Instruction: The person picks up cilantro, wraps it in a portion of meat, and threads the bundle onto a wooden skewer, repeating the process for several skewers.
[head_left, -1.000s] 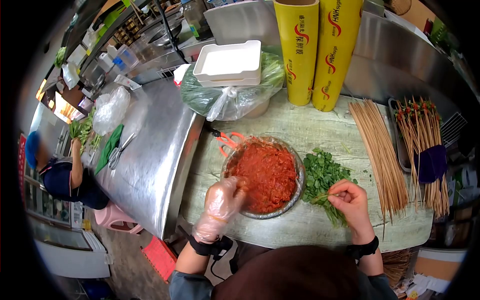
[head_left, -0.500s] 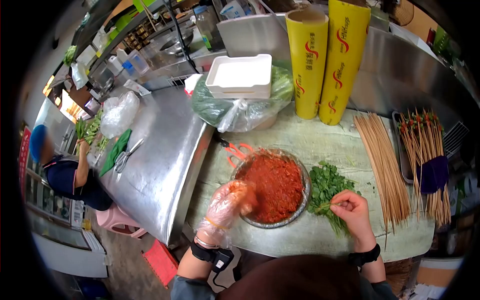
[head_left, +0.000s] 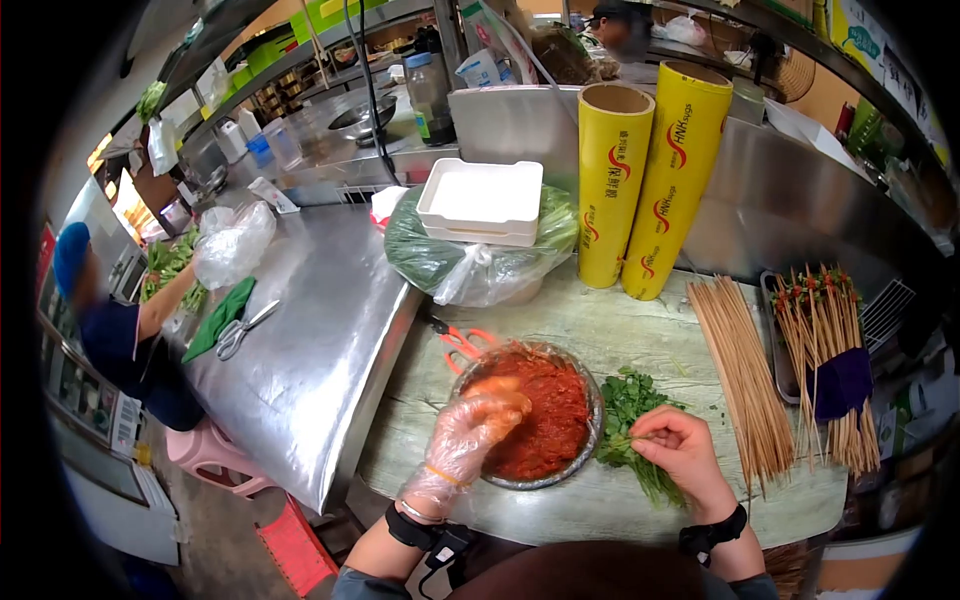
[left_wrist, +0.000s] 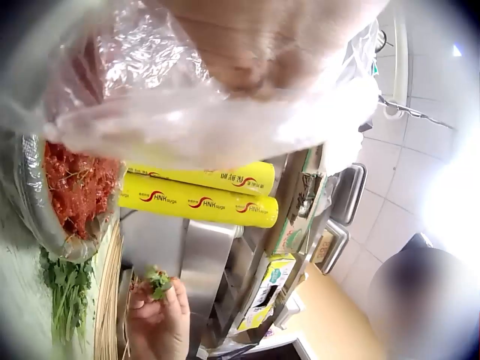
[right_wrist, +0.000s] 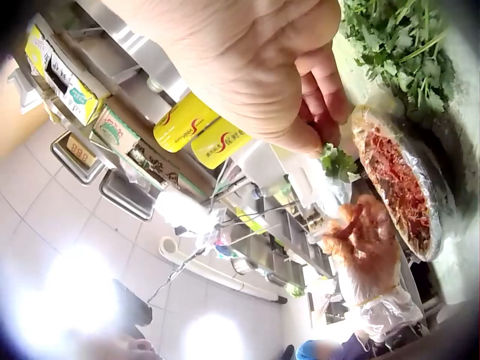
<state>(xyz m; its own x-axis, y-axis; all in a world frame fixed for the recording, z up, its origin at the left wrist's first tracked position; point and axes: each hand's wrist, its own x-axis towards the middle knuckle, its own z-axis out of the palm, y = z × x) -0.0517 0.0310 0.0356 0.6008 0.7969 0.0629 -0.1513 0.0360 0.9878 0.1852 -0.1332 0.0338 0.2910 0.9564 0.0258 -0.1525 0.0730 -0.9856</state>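
Note:
My left hand (head_left: pixel 470 435), in a clear plastic glove with a yellow band, is over the near left side of a round bowl (head_left: pixel 596 440) of shredded red marinated meat (head_left: pixel 550 400). Its sauce-stained fingers (right_wrist: pixel 367 225) curl round a bit of the meat. My bare right hand (head_left: pixel 685 455) pinches a small coriander sprig (left_wrist: pixel 157 283) between thumb and fingers, leaves showing past the fingertips. A pile of coriander (head_left: pixel 630 400) lies between the bowl and this hand. Orange-handled scissors (head_left: pixel 462 345) lie at the bowl's far left edge.
Bare bamboo skewers (head_left: pixel 735 370) lie to the right, beside a tray with filled skewers (head_left: pixel 820 330). Two yellow film rolls (head_left: pixel 610 190) and a bagged bundle of greens (head_left: pixel 415 250) under white trays (head_left: pixel 480 200) stand behind. Another person (head_left: pixel 130 330) works at the left steel table (head_left: pixel 300 290).
My left hand has risen from the meat at the bowl's near left edge and its fingers have curled. The right hand keeps its pinch on the coriander. The head view has tilted upward.

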